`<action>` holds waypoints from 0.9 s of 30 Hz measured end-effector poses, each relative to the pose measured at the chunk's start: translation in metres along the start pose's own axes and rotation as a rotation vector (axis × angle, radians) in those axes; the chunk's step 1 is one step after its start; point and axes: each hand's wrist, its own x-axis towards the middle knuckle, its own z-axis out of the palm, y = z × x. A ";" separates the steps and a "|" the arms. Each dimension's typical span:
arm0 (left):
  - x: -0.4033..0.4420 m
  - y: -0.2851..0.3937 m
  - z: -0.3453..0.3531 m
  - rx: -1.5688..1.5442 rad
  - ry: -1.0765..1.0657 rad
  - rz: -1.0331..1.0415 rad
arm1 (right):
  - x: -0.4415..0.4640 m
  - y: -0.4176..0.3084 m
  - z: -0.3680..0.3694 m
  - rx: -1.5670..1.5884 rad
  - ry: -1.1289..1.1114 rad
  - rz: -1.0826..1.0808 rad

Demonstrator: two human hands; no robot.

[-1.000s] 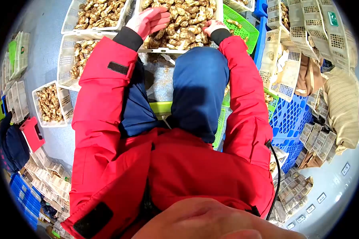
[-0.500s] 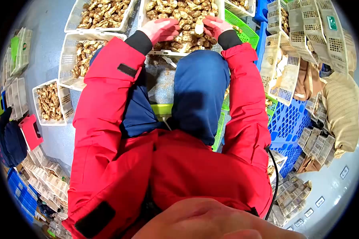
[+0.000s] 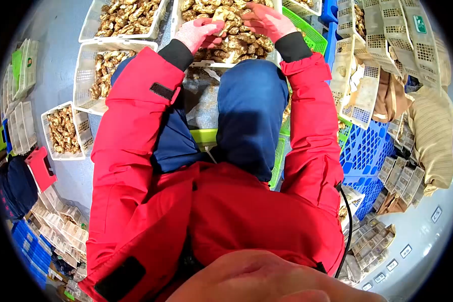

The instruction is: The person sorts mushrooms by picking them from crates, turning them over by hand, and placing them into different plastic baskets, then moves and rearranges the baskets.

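A white crate (image 3: 176, 20) in front of my knees is heaped with brown-and-cream mushrooms (image 3: 236, 48). My left hand (image 3: 200, 34), in a pink glove, hovers over the crate's left side with curved fingers apart. Close to its fingertips is a pale mushroom (image 3: 228, 16); whether they touch it I cannot tell. On the right, my gloved right hand (image 3: 267, 21) is over the pile, fingers spread and pointing left. I see no mushroom held in it, though its palm side is partly hidden.
More white crates of mushrooms, one at the upper left (image 3: 80, 35), one beside my left arm (image 3: 78, 75) and a smaller one (image 3: 68, 155), stand on the floor. A green crate (image 3: 312, 35) and blue pallets (image 3: 364, 151) lie right. Stacked crates (image 3: 382, 30) rise beyond.
The pale mushroom at my right fingers is no longer there. My right hand has moved up and left, its fingers spread; my left hand has shifted slightly, its fingers more curved.
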 end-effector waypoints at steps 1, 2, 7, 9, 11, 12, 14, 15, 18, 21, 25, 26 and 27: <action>0.000 0.000 0.005 0.065 -0.019 0.034 | 0.005 -0.001 0.004 0.121 -0.190 0.033; 0.001 0.002 0.009 0.115 -0.087 -0.030 | 0.003 0.006 0.014 -0.089 -0.123 -0.029; 0.001 -0.006 0.017 0.211 -0.282 0.045 | -0.011 -0.010 0.029 -0.285 -0.055 -0.036; 0.001 0.001 0.016 0.228 -0.309 0.036 | -0.024 -0.004 -0.002 -0.183 0.113 -0.088; -0.001 -0.001 0.006 0.181 -0.162 0.018 | -0.043 0.018 -0.056 0.033 0.220 -0.094; 0.001 -0.002 0.002 0.155 -0.105 0.013 | -0.056 0.026 -0.073 0.105 0.313 -0.093; 0.007 -0.002 -0.001 0.153 -0.068 -0.020 | -0.078 0.033 -0.096 0.154 0.153 -0.155; 0.004 -0.001 0.002 0.151 -0.089 -0.024 | -0.089 0.025 -0.085 0.185 0.249 -0.143; 0.004 -0.003 0.001 0.218 -0.117 -0.029 | -0.098 0.026 -0.080 0.105 0.265 -0.206; 0.009 -0.014 -0.015 0.154 -0.108 -0.025 | -0.120 0.034 -0.098 0.001 0.175 -0.174; 0.002 -0.005 -0.016 0.175 -0.103 -0.005 | -0.166 0.081 -0.143 -0.772 0.206 0.378; 0.002 -0.005 -0.015 0.181 -0.101 -0.004 | -0.175 0.089 -0.143 -1.025 0.289 0.421; 0.003 -0.006 -0.013 0.188 -0.104 -0.010 | -0.173 0.090 -0.140 -0.975 0.335 0.348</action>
